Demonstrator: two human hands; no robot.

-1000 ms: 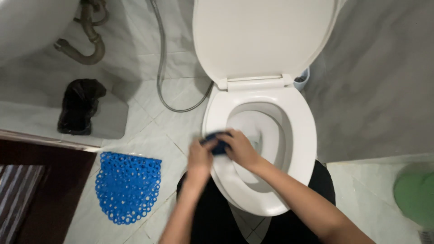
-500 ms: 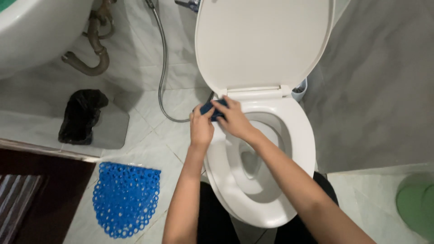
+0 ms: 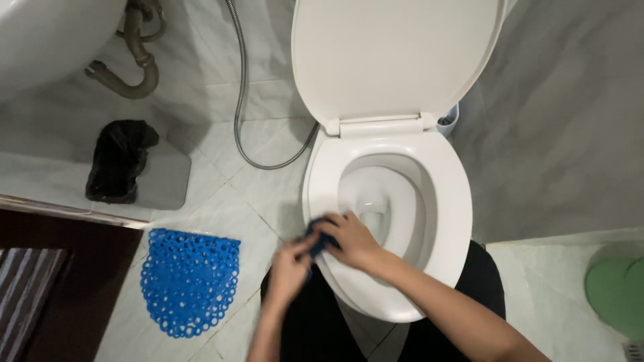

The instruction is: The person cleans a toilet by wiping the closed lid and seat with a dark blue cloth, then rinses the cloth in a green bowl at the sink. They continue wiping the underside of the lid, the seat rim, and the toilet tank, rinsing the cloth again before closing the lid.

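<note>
A white toilet stands open below me, its lid raised against the wall. A small dark blue cloth lies pressed on the left edge of the seat rim. My right hand covers the cloth from the right and grips it. My left hand holds the cloth's left end just outside the rim. Most of the cloth is hidden under my fingers.
A blue perforated mat lies on the tiled floor at the left. A black bag sits near a sink drain pipe. A spray hose loops beside the toilet. A green round object is at the right edge.
Both hands with the cloth have slid along the left side of the seat rim, from near the hinge half a second ago back toward me.
</note>
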